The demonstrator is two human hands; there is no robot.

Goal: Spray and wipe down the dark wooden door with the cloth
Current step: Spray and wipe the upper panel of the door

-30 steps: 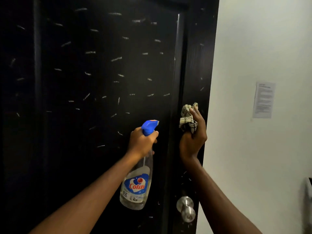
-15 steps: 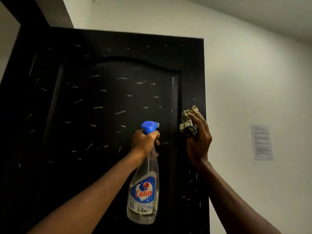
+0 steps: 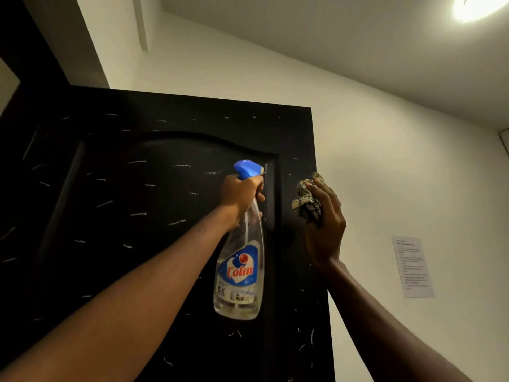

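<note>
The dark wooden door (image 3: 132, 205) fills the left and middle of the head view, with an arched panel and many small white streaks on it. My left hand (image 3: 241, 195) grips the neck of a clear spray bottle (image 3: 239, 274) with a blue trigger head, its nozzle aimed at the door's upper right. My right hand (image 3: 325, 224) holds a bunched checked cloth (image 3: 305, 201) against the door's right stile, near the edge.
A white wall (image 3: 413, 175) runs right of the door, with a printed paper notice (image 3: 413, 267) stuck on it. A lit ceiling lamp (image 3: 479, 5) glares at the top right. The door's top edge lies above both hands.
The view has tilted upward, bringing the door's top, the ceiling and the lamp into sight. Both hands have risen along the door with the bottle and the cloth; the doorknob has left the view.
</note>
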